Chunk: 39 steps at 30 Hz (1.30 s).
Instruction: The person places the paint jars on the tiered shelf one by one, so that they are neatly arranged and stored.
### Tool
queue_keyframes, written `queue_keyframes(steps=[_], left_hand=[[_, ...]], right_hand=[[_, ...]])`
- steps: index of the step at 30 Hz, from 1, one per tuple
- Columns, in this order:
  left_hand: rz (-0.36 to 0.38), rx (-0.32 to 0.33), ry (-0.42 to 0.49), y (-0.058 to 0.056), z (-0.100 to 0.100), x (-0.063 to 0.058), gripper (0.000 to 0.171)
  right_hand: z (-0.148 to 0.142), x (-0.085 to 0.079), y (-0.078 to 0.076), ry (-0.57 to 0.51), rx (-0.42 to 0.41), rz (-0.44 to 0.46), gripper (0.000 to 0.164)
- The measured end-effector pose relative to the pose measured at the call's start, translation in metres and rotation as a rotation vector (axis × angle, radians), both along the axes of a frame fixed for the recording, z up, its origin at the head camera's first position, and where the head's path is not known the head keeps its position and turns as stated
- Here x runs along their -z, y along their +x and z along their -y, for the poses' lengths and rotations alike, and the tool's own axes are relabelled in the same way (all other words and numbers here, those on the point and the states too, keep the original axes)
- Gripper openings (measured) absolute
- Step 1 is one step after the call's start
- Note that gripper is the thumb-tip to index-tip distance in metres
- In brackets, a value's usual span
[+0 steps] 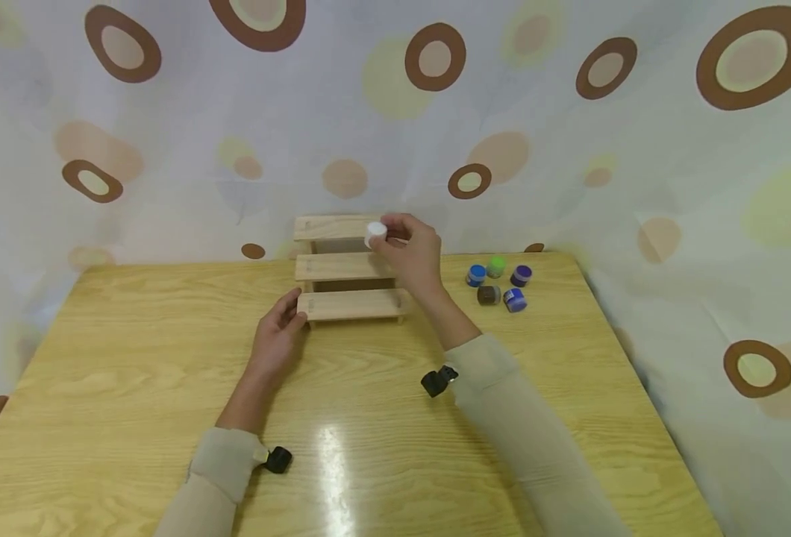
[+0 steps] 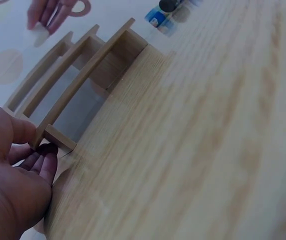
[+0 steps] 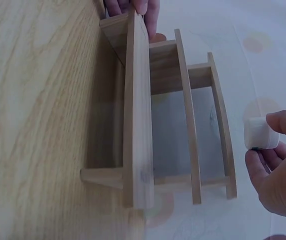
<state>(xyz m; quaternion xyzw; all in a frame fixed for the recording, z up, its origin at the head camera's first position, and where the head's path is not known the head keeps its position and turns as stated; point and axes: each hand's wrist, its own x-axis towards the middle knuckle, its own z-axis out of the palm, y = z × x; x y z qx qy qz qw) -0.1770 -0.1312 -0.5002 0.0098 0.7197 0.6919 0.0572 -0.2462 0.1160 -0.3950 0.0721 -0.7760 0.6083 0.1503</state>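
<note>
A light wooden three-step rack (image 1: 351,304) stands against the back of the table. At the left end of its lowest board, my left hand (image 1: 277,335) grips the wood, thumb on top and fingers beneath in the left wrist view. My right hand (image 1: 414,253) pinches a small white paint jar (image 1: 376,233) between thumb and fingers. The jar (image 3: 259,134) is held in the air by the highest board, over its right half in the head view. Part of the rack's right side is hidden behind the right hand and wrist.
Several small paint jars stand or lie right of the rack: a light blue one (image 1: 476,275), a green one (image 1: 496,266), a purple one (image 1: 521,275), a dark brown one (image 1: 489,295) and a deep blue one (image 1: 515,300). A patterned sheet (image 1: 382,149) hangs behind the wooden table (image 1: 167,373).
</note>
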Motion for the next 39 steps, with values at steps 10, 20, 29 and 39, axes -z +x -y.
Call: queue_keyframes(steps=[10, 20, 29, 39], left_hand=[[-0.007, -0.003, -0.011, 0.003, 0.004, 0.002, 0.056], [-0.003, -0.014, 0.000, 0.002, 0.001, 0.003, 0.054], [-0.017, -0.014, -0.014, 0.001, 0.001, 0.004, 0.054], [-0.032, -0.010, -0.013, -0.002, 0.001, 0.003, 0.054]], right_hand=[[0.032, -0.002, -0.019, 0.047, -0.060, 0.059, 0.029], [0.043, -0.007, -0.030, 0.120, -0.071, 0.057, 0.029], [0.049, -0.004, -0.039, 0.138, -0.088, 0.084, 0.030], [0.061, -0.003, -0.047, 0.114, -0.085, 0.107, 0.030]])
